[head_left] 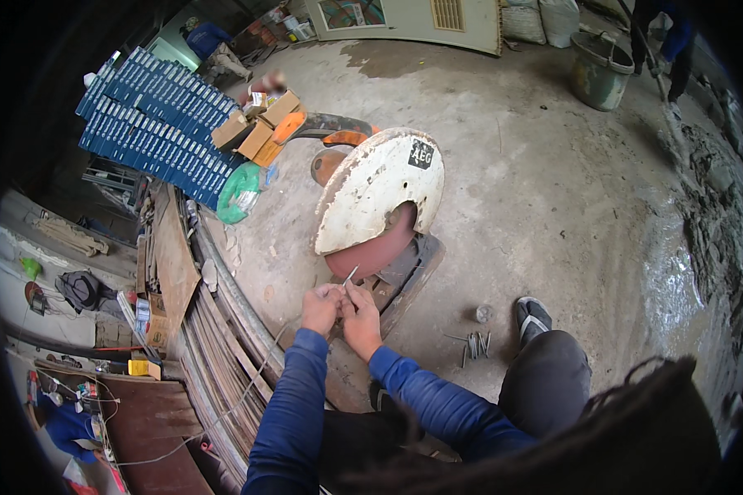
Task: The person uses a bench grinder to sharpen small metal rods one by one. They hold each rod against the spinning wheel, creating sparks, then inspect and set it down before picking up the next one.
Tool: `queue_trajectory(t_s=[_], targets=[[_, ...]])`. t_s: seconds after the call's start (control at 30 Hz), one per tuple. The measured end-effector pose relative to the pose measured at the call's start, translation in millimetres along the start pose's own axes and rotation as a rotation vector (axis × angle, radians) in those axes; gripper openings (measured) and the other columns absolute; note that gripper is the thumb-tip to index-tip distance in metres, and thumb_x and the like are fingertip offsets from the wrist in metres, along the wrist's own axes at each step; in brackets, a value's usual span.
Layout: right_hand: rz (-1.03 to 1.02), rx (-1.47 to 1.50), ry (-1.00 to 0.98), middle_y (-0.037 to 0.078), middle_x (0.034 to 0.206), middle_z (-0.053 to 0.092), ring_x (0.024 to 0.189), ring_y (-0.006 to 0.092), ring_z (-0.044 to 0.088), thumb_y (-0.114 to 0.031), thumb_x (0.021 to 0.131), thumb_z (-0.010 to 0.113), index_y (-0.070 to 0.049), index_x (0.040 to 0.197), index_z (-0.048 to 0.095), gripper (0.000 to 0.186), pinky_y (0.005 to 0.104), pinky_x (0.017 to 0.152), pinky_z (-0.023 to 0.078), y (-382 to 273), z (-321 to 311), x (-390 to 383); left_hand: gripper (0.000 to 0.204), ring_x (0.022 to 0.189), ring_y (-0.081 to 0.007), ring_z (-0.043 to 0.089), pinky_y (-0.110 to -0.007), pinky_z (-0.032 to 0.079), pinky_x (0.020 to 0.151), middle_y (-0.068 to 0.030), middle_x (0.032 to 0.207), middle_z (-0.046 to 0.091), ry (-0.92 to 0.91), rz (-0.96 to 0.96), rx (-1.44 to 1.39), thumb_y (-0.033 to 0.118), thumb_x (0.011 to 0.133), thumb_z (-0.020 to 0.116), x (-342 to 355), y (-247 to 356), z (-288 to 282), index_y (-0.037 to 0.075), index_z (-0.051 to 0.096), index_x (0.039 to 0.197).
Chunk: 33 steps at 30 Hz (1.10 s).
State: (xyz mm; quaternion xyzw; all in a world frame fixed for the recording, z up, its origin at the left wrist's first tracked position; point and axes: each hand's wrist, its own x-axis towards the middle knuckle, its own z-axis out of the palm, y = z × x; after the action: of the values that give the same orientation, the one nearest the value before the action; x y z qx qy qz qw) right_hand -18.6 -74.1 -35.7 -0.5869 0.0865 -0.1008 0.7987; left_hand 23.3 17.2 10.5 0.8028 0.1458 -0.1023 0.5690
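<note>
A thin, straight, grey metal rod stood out from the closed fingertips of the right hand, which pinched it near its lower end; the left hand was curled right beside it with fingers drawn together, though whether these also gripped the rod could not be told. The rod's tip lay just in front of a smooth, reddish-brown abrasive disc, whose lower part showed beneath a rounded, white-painted metal guard with a chipped, rust-specked rim. Under the disc sat a dark, worn metal base with a straight outer edge. Short grey metal rods lay loosely bunched on rough, stained concrete floor, near a small, round grey piece and the person's sandalled foot. To the right of the guard the floor gave wide open room, while on the left long metal pipes hemmed in the forearms. Beyond the guard, open brown cardboard boxes rested against a stack of blue boxes; far right stood a grimy, grey-green bucket, its contents too unclear to name.
</note>
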Motion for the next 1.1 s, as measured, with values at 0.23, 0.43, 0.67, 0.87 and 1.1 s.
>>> queue_trajectory(t_s=[0.23,0.43,0.67,0.87,1.1], targets=[[-0.025,0.039,-0.033,0.018,0.118,0.061,0.099,0.0254,0.063,-0.003,0.095,0.053,0.005,0.130,0.057,0.037,0.0307,0.082,0.052,0,-1,2,0.016,0.065,-0.0106,0.061,-0.025,0.049,0.056,-0.0058,0.079,0.066,0.068,0.032,-0.027,0.007,0.094,0.058,2,-4,5,-0.007,0.067,0.095],[-0.047,0.010,-0.042,0.018,0.118,0.061,0.101,0.0256,0.063,-0.003,0.094,0.054,0.005,0.129,0.058,0.036,0.0303,0.086,0.051,7,-2,5,0.015,0.063,-0.0110,0.060,-0.026,0.049,0.054,-0.0064,0.077,0.066,0.132,0.039,-0.033,0.005,0.093,0.059,-2,0,11,-0.007,0.067,0.094],[0.126,0.294,-0.081,0.017,0.121,0.060,0.106,0.0250,0.061,-0.003,0.093,0.054,0.005,0.127,0.059,0.035,0.0301,0.092,0.048,10,0,6,0.014,0.060,-0.0106,0.059,-0.025,0.048,0.052,-0.0062,0.076,0.066,0.157,0.061,-0.031,0.005,0.092,0.060,-5,5,13,-0.007,0.068,0.093],[0.091,0.240,-0.085,0.015,0.121,0.061,0.105,0.0229,0.061,-0.003,0.094,0.053,0.005,0.125,0.060,0.033,0.0293,0.089,0.048,11,-2,8,0.015,0.058,-0.0096,0.059,-0.024,0.047,0.050,-0.0055,0.074,0.066,0.196,0.057,0.002,0.005,0.092,0.060,-8,11,17,-0.007,0.068,0.091],[0.176,0.332,-0.133,0.011,0.124,0.057,0.108,0.0175,0.058,-0.001,0.096,0.051,0.006,0.130,0.057,0.035,0.0268,0.090,0.048,3,-4,9,0.015,0.057,-0.0092,0.058,-0.024,0.047,0.048,-0.0044,0.072,0.065,0.215,0.048,0.042,0.006,0.091,0.060,-9,14,18,-0.006,0.069,0.089]])
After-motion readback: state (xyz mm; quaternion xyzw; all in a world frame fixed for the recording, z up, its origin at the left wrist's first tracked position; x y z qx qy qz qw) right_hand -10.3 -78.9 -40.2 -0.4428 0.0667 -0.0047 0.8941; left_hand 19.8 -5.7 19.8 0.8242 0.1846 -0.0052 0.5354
